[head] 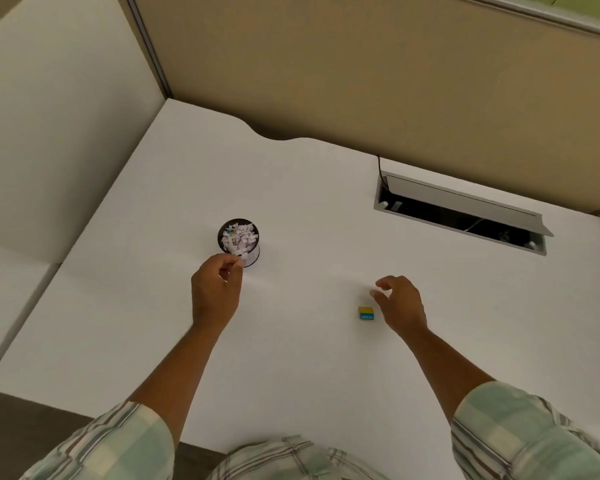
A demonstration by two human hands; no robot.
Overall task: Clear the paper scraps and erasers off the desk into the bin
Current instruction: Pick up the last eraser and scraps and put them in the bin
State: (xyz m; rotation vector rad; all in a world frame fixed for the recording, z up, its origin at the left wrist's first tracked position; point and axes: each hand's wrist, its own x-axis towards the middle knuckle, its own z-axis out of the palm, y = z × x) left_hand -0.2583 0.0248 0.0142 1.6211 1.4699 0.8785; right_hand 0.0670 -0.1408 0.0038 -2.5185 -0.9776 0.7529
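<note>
A white surface (309,362) fills the corner of a cubicle, with a tan partition (361,81) behind it and a white panel (66,133) on the left. A small dark bin (254,252) stands upright on the surface, left of centre. It is heaped to the rim with white scraps (239,239), and a speck of yellow and blue shows among them.

The left hand (215,292) is just in front of the bin, its knuckles overlapping the near rim. Its grip is drawn together, with the fingers curled and the thumb tip meeting the fingertips beside the bin's wall. A patch of white shows in the hollow of the fingers; it cannot be told whether this is a scrap or the surface behind.

An eraser (365,313) with a yellow top and a blue printed band lies on the surface, well to the right of the bin. The right hand (400,306) is just beside it on its right, not touching it. The grip of this hand is apart: the fingers are loosely bent and spread, and hold nothing.

Farther back on the right, a grey hatch (465,206) is set into the surface with its flap raised over a dark opening. A thin cable (380,168) runs into its left end. Both forearms are bare below pale green checked sleeves (520,434).
</note>
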